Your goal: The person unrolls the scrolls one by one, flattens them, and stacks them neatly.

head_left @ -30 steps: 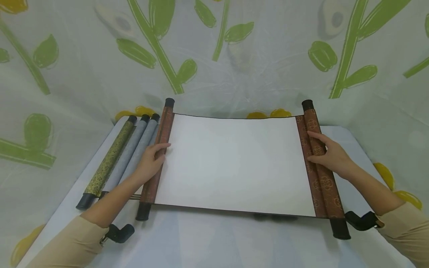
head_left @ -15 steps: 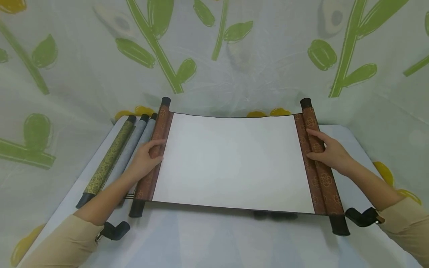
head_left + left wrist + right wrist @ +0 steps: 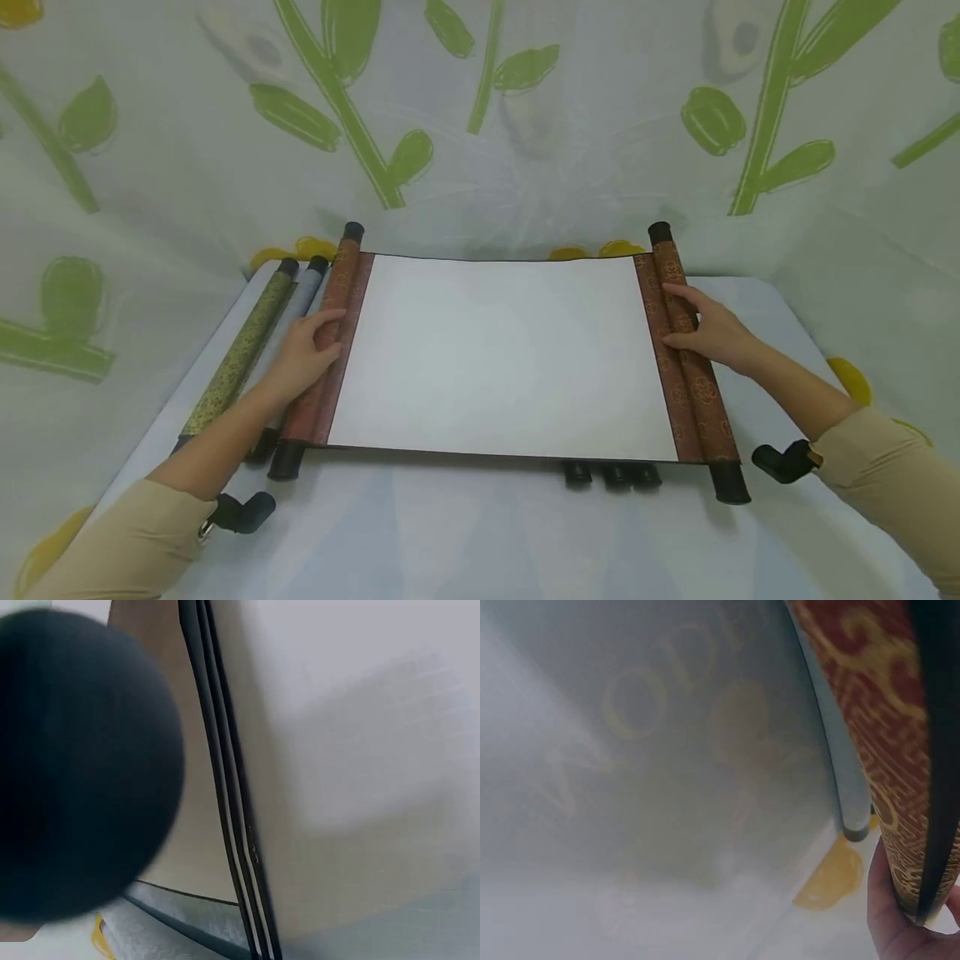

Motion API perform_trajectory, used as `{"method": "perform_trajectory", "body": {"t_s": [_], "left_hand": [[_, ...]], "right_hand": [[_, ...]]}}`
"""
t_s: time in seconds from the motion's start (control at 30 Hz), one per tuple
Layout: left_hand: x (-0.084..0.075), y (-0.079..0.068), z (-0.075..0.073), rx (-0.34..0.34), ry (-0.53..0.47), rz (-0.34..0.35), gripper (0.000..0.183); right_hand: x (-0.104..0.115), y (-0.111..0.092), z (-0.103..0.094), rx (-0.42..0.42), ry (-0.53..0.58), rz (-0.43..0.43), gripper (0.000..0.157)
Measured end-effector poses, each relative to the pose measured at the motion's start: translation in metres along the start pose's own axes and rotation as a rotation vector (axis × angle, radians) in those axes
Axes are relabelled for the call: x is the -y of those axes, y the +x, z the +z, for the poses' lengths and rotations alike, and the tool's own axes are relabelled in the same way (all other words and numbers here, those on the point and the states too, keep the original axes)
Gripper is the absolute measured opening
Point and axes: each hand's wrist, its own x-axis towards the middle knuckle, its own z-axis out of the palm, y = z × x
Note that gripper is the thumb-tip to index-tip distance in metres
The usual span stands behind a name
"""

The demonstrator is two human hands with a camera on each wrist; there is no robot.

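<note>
A hanging scroll lies spread between the hands, its bare white sheet facing up. Each side ends in a red-brown patterned roll with black end caps. My left hand grips the left roll around its middle, fingers over it. On the other side, my right hand holds the right roll between thumb and fingers. The right wrist view shows that roll's red and gold brocade, with the hand at its far end. Dark layered edges of the scroll cross the left wrist view.
Left of the open scroll lie a yellow-green patterned rolled scroll and a grey-blue rolled scroll, partly covered by the left arm. Several black end caps stick out under the sheet's front edge. A leaf-printed curtain stands behind the white table.
Both hands have shifted left with the open scroll, covering more of the grey-blue scrolls. Black end caps beneath the sheet's front edge show more clearly at the right. The head view has turned slightly.
</note>
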Motion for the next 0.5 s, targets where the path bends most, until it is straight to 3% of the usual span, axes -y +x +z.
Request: {"method": "perform_trajectory", "body": {"t_s": [0.3,0.5], "left_hand": [[0.009,0.005,-0.003,-0.013,0.039,-0.027,0.051],[0.019,0.013,-0.001,-0.005,0.088,-0.042,0.052]], "right_hand": [[0.004,0.021,0.009,0.097,-0.086,0.041,0.086],[-0.001,0.033,0.015,0.145,-0.073,0.044,0.084]]}}
